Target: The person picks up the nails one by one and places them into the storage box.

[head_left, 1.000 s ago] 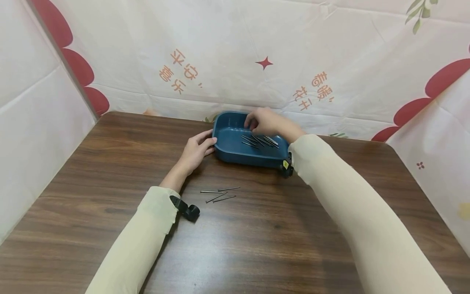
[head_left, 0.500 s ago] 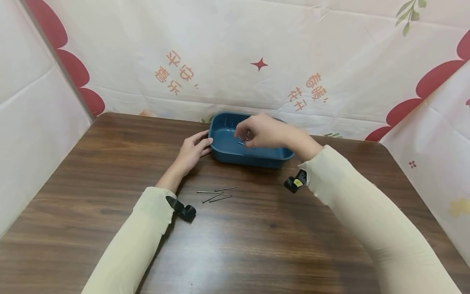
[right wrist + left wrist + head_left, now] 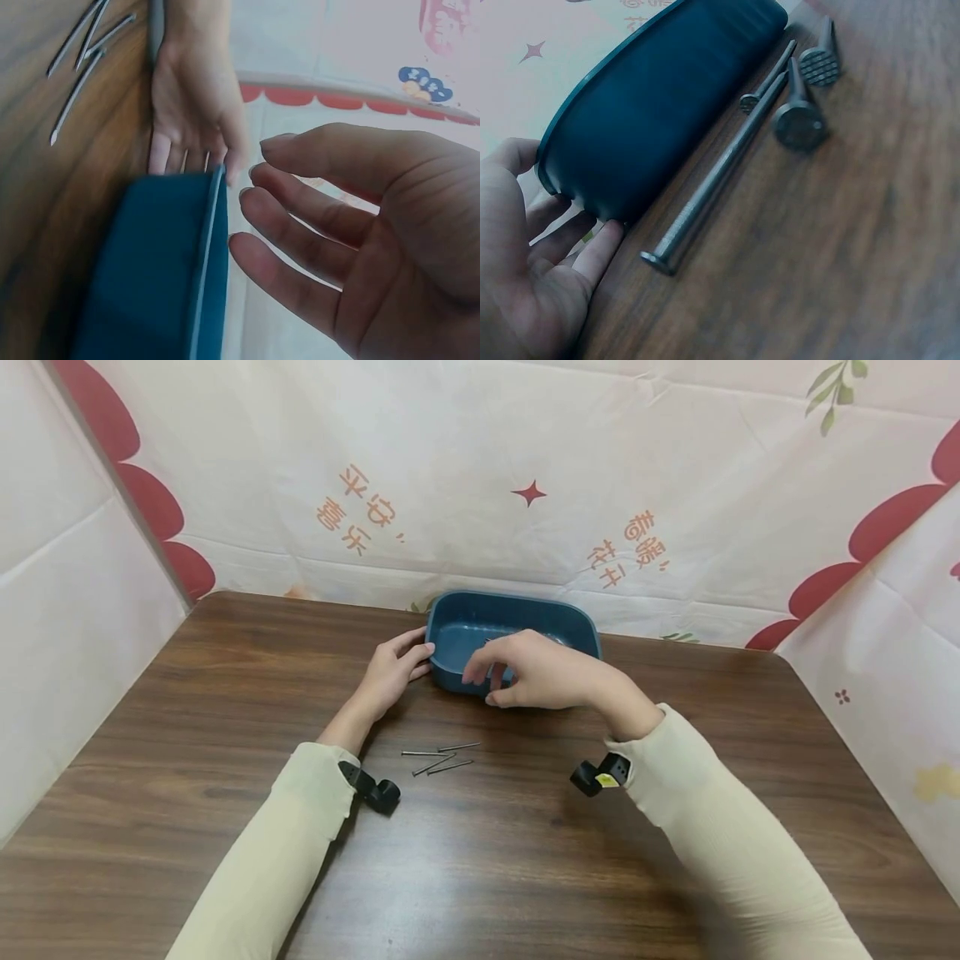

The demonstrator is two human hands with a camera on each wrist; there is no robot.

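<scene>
A blue rectangular tray (image 3: 517, 602) stands near the back edge of the table. My left hand (image 3: 390, 668) touches its left end, with fingers fairly straight against the outer wall and the thumb at the rim, as the left wrist view of the tray (image 3: 652, 105) shows. My right hand (image 3: 543, 672) is above the tray's front wall, fingers loosely curved; in the right wrist view this hand (image 3: 337, 225) has nothing between thumb and fingers. It hides much of the tray's inside. Several steel nails (image 3: 425, 753) lie loosely together on the table, in front of the tray.
The brown wooden table (image 3: 480, 877) stretches toward the front and both sides. Behind it hangs a pale printed cloth (image 3: 450, 460), close to the tray's back wall. A black wrist camera (image 3: 600, 774) sits below the right sleeve.
My right hand has come from inside the tray, near the nails there, toward me over the front wall. My left hand stays at the tray's left end; the nails on the table lie as before.
</scene>
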